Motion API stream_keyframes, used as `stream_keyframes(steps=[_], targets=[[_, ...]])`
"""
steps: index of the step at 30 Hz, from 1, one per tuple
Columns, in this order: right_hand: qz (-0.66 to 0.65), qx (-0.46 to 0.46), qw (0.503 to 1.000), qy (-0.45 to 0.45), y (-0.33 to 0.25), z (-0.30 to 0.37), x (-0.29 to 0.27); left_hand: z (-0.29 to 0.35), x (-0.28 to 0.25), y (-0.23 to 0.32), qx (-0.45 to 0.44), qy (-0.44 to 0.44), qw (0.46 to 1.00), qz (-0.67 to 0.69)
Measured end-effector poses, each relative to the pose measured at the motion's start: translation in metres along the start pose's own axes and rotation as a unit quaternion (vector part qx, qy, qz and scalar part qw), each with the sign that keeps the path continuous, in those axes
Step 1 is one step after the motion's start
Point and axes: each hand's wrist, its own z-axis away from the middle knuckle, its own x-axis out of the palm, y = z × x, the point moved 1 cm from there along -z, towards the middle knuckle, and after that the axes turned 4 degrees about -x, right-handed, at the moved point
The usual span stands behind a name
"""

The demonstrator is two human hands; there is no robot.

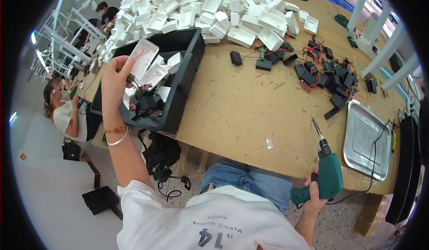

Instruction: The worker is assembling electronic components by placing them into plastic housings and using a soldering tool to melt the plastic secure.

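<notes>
My left hand [116, 78] is closed on a white plastic casing [145, 59], pinched at its near edge above the black bin [175, 99]. Thin red wires show in that open casing. More white casings [154, 75] lie in the bin, along with black box-shaped parts [146, 102] and loose wires. At the table's front edge on the right, my right hand [314, 192] grips a green soldering gun [331, 172] by its handle. Its metal tip points up and away from me, over the tabletop.
A large heap of white casings [205, 11] covers the far table [223, 98]. Black parts with wires and circuit boards [330, 73] lie at right, beside a metal tray [367, 140] with a dark cable across it. A seated person [69, 116] is at far left.
</notes>
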Motion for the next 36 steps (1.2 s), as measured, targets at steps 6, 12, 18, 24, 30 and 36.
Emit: stream_keyframes(steps=[6, 12, 18, 24, 30, 36], targets=[[0.004, 0.010, 1.000, 0.002, -0.002, -0.011, 0.004, -0.029, 0.038, 0.010, 0.166, 0.087, 0.889, -0.418], [-0.022, -0.018, 1.000, 0.009, -0.004, -0.020, 0.011, -0.055, 0.220, 0.074, 0.086, -0.288, 0.914, -0.274], [-0.011, -0.003, 1.000, 0.008, 0.001, -0.015, 0.014, -0.087, 0.317, 0.004, -0.029, -0.119, 0.978, -0.167], [-0.008, 0.006, 1.000, -0.003, 0.006, -0.017, 0.006, -0.031, 0.262, 0.077, 0.032, -0.022, 0.991, 0.128], [-0.025, 0.008, 1.000, 0.005, 0.000, -0.018, 0.004, 0.111, 0.238, 0.078, 0.272, -0.193, 0.943, -0.001], [-0.029, 0.009, 0.999, -0.018, 0.006, -0.019, 0.003, 0.147, 0.220, 0.090, 0.322, -0.316, 0.884, -0.121]])
